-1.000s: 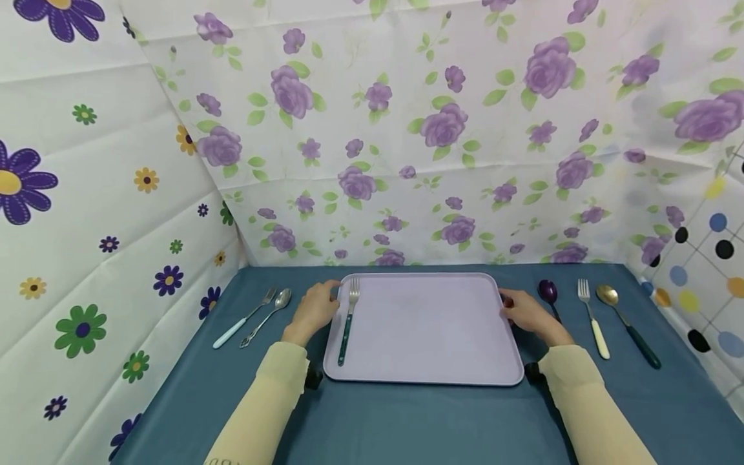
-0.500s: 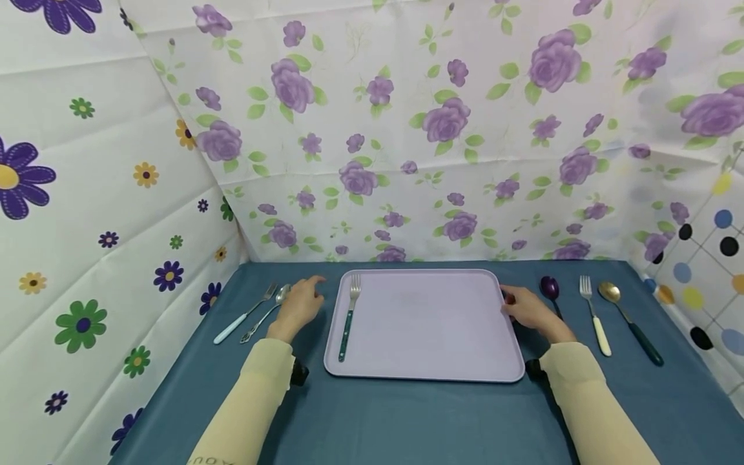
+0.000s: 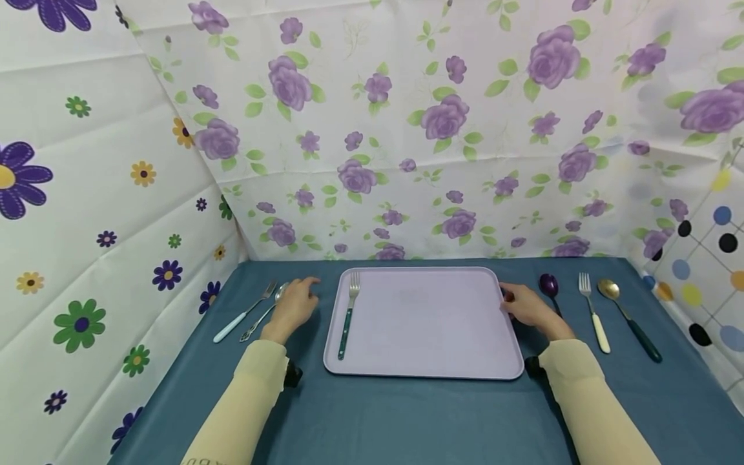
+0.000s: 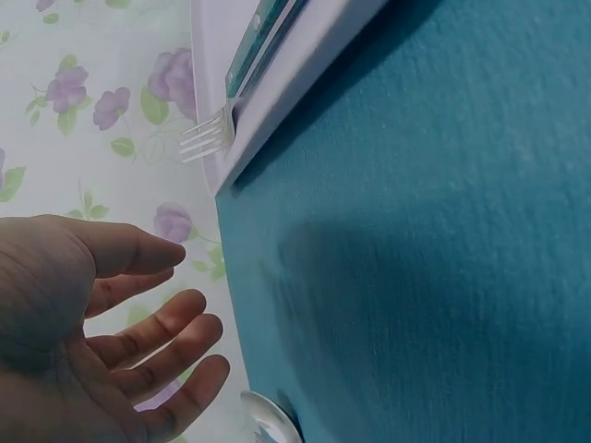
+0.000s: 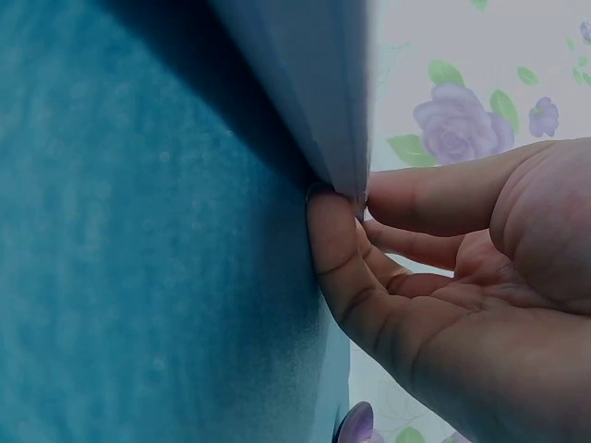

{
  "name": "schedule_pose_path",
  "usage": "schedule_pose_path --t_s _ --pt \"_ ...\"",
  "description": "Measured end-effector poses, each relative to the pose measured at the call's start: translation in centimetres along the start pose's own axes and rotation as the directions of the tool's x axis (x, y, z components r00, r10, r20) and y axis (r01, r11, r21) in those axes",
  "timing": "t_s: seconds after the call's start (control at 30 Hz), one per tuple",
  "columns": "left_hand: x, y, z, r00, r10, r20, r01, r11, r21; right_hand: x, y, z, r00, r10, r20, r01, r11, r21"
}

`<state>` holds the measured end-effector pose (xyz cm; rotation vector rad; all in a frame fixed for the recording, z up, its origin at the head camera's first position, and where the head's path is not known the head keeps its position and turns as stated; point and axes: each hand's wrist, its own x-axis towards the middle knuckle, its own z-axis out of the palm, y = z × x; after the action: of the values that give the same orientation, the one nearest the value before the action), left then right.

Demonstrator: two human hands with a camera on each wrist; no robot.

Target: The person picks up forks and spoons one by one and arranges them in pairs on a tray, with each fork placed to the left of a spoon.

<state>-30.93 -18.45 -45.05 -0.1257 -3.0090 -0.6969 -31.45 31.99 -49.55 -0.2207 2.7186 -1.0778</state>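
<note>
A pale lilac tray lies on the blue-green cloth, with a green-handled fork along its left side. My right hand pinches the tray's right edge; in the right wrist view the thumb is at the rim and a fingertip reaches under it. My left hand hovers left of the tray, apart from it, fingers loosely bent and holding nothing. In the head view it partly covers a silver spoon with an ornate handle. Beside that spoon is a fork with a pale blue handle.
Right of the tray lie a dark purple spoon, partly behind the right hand, a cream-handled fork and a gold spoon with a green handle. Flowered cloth walls stand behind and at the left; a dotted one is at the right.
My left hand has let go of the tray's left edge and moved left toward the silver spoon. The right hand has stayed at the tray's right edge.
</note>
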Motion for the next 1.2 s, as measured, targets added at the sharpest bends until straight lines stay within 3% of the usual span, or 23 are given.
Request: schedule_pose_path --t_s 0.7,1.2 --pt "-0.7 -1.8 0.2 0.999 -0.036 -0.011 0.036 0.999 0.009 0.1 0.1 0.0 1.000 0.014 0.004 -0.014 1.000 0.012" --pt "-1.1 -3.6 -0.5 0.997 -0.052 -0.048 0.052 0.999 0.013 0.0 0.1 0.1 1.000 0.005 0.000 -0.005 1.000 0.014"
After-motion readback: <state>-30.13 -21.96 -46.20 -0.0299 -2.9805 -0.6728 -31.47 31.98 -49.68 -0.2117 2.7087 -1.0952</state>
